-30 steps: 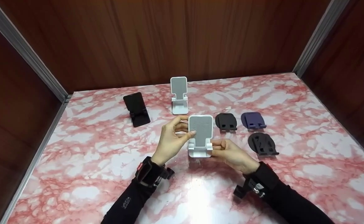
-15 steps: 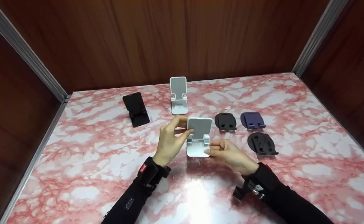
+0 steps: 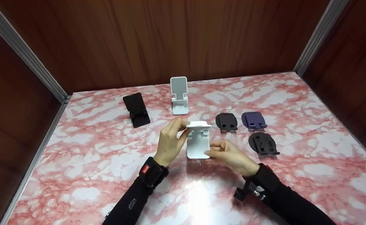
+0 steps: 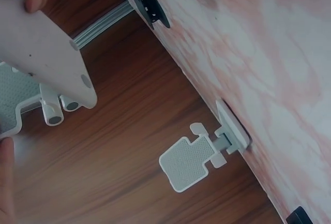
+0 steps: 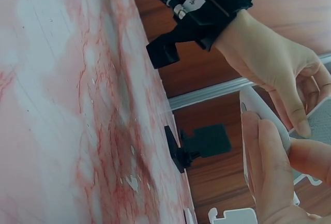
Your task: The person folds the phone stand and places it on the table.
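Both hands hold a white phone stand [image 3: 198,146] above the middle of the table. My left hand [image 3: 170,142] pinches the left edge of its upper plate, which tilts far forward and appears nearly edge-on in the head view. On the other side, my right hand [image 3: 233,158] pinches the base by its right edge, thumb on the face. The left wrist view shows the base underside [image 4: 46,48] with round grey pads. In the right wrist view, my left hand [image 5: 279,61] is beyond the right-hand fingers [image 5: 266,157]. The stand partly hides the left fingertips.
A second white phone stand [image 3: 179,90] stands unfolded behind the hands, with a black phone stand [image 3: 136,107] to its left. To the right lie two dark round-based stands [image 3: 226,122] and a purple one [image 3: 254,120]. Wooden panels [image 3: 183,40] enclose the marbled table [image 3: 86,175].
The held stand's upper plate has swung from facing the head camera to nearly edge-on, folding forward over the base. My left hand turned slightly with it; the right hand stayed nearly still.
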